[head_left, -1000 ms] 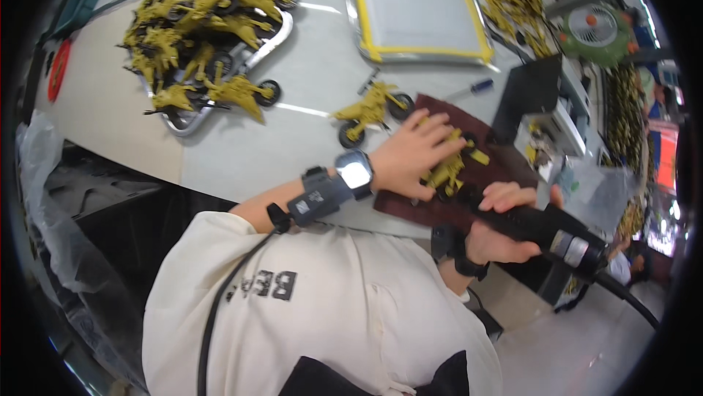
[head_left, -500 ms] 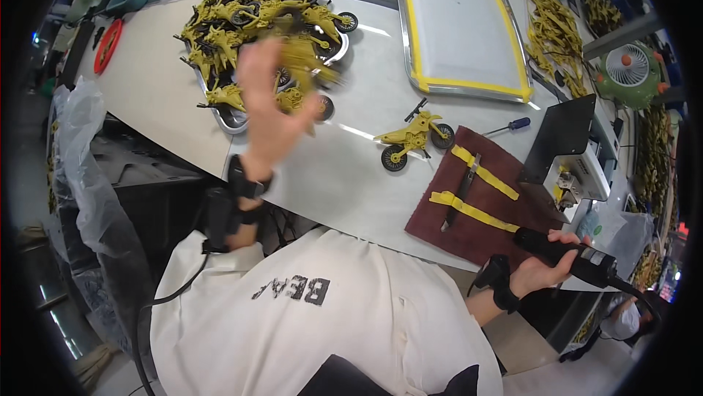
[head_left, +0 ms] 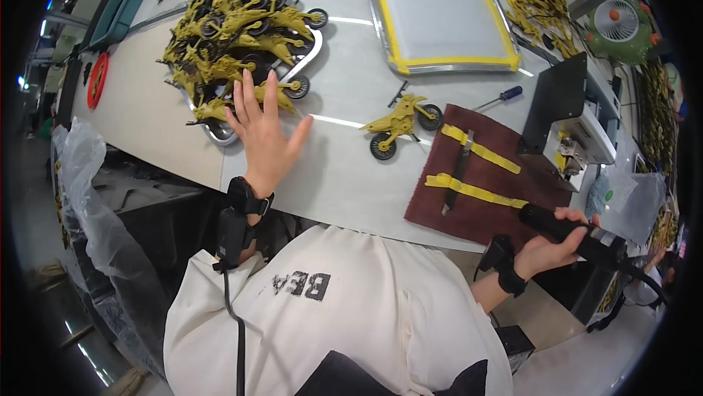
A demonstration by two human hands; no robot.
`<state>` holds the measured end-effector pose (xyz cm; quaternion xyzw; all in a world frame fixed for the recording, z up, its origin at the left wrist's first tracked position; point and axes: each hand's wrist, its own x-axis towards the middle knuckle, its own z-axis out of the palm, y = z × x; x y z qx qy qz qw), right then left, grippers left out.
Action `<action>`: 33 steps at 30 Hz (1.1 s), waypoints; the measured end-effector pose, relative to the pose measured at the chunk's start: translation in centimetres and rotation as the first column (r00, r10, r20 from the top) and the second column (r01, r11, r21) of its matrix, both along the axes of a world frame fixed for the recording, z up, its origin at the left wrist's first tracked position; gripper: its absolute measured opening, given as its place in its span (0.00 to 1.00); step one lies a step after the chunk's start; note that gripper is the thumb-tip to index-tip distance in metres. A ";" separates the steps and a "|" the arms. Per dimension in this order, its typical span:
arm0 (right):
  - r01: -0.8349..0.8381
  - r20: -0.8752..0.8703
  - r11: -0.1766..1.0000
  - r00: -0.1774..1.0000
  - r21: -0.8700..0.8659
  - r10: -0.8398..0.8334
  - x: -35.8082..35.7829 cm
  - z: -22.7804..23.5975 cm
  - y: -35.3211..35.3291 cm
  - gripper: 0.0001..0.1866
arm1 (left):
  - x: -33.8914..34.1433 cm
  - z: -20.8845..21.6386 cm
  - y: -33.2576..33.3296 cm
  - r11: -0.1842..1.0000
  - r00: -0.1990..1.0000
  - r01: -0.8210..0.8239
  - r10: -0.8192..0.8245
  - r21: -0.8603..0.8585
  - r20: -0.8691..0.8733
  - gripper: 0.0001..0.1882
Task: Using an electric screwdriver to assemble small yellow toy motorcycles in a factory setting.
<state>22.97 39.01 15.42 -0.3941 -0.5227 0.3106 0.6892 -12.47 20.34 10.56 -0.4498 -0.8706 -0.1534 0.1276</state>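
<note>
My left hand (head_left: 265, 136) is open, fingers spread, at the near edge of a heap of yellow toy motorcycles (head_left: 238, 30). Nothing is held in it. The heap fills a tray with a shiny metal rim (head_left: 311, 55). On the table to the right, one toy motorcycle (head_left: 399, 119) with black wheels stands apart from the heap. At the lower right my right hand (head_left: 545, 255) is closed round a black corded electric screwdriver (head_left: 545, 224), whose front end lies over a maroon cloth (head_left: 487, 165).
Yellow tape holds a dark slim tool (head_left: 461, 165) to the cloth. A small screwdriver (head_left: 501, 97) lies behind it. A black-and-silver machine (head_left: 567, 121) stands to the right. Beyond are a yellow-taped frame (head_left: 439, 11), a green fan (head_left: 621, 26) and more yellow parts (head_left: 538, 4).
The toy motorcycle that was blurred in my left hand is now on the heap, let go. My left fingers have spread. The right hand still holds the electric screwdriver.
</note>
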 end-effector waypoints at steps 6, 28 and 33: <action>0.014 -0.035 0.997 0.999 -0.073 -0.017 0.0 0.5 0.9 0.25 | -2.6 -2.4 -1.0 0.993 0.991 -0.079 0.087 0.085 -0.097 0.43; 0.009 -0.042 0.999 0.999 -0.034 -0.010 0.0 -0.2 1.0 0.39 | 5.7 0.9 9.0 0.680 0.586 0.733 -0.655 0.034 0.476 0.45; 0.039 0.004 0.999 0.999 0.022 -0.039 0.5 -1.0 0.4 0.42 | 3.2 2.0 10.0 0.520 0.468 0.850 -0.676 -0.081 0.569 0.48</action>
